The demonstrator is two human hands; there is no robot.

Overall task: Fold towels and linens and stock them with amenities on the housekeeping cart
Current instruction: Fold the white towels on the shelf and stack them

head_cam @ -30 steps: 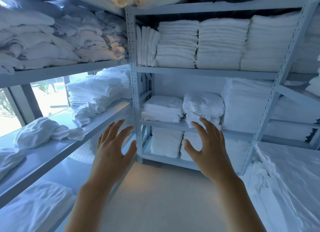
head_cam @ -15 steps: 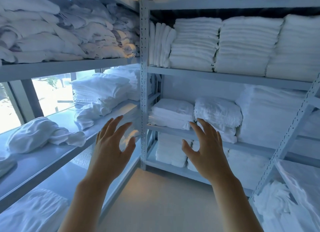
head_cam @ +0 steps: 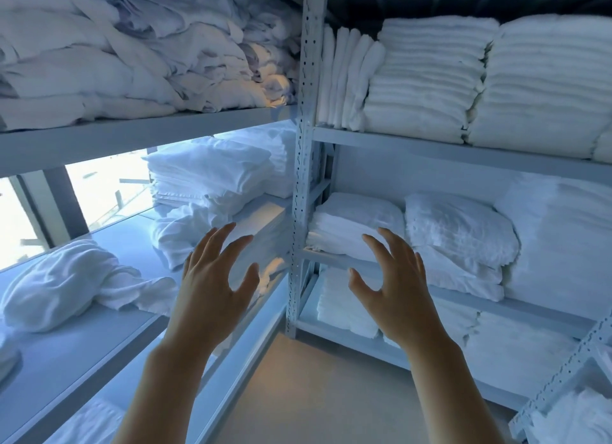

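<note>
Towels and linens fill the grey metal shelving on both sides of a corner; no housekeeping cart is in view, so stocking it looks some way off.

On the left rack, the top shelf point(head_cam: 132, 135) holds a crumpled heap of linens point(head_cam: 132, 53) crowded right up to its front edge, probably stuffed there unsorted. One shelf down, a loose bundle point(head_cam: 66, 284) lies near the front edge, unfolded, with bare board around it. Toward that shelf's right end a folded stack of sheets point(head_cam: 212, 175) sits at the back, with another rumpled piece point(head_cam: 185, 235) slumped in front of it.

The left hand point(head_cam: 212, 291) and the right hand point(head_cam: 397, 298) are raised side by side before the corner upright point(head_cam: 303, 179), fingers spread wide and lightly bent, holding nothing and touching nothing. I judge this a reach for a pile, most likely on the right rack's middle shelf, but which pile cannot be told.

On the right rack, the upper shelf carries a few towels stood on edge point(head_cam: 347, 79) at its left end beside two tall square stacks point(head_cam: 427, 76), kept neat for counting out. The middle shelf point(head_cam: 331, 256) holds a flat folded pile point(head_cam: 354, 225) at its left corner, then a plump textured pile point(head_cam: 460, 231), then a large white block at the right. More folded white goods sit on the shelf beneath.
</note>
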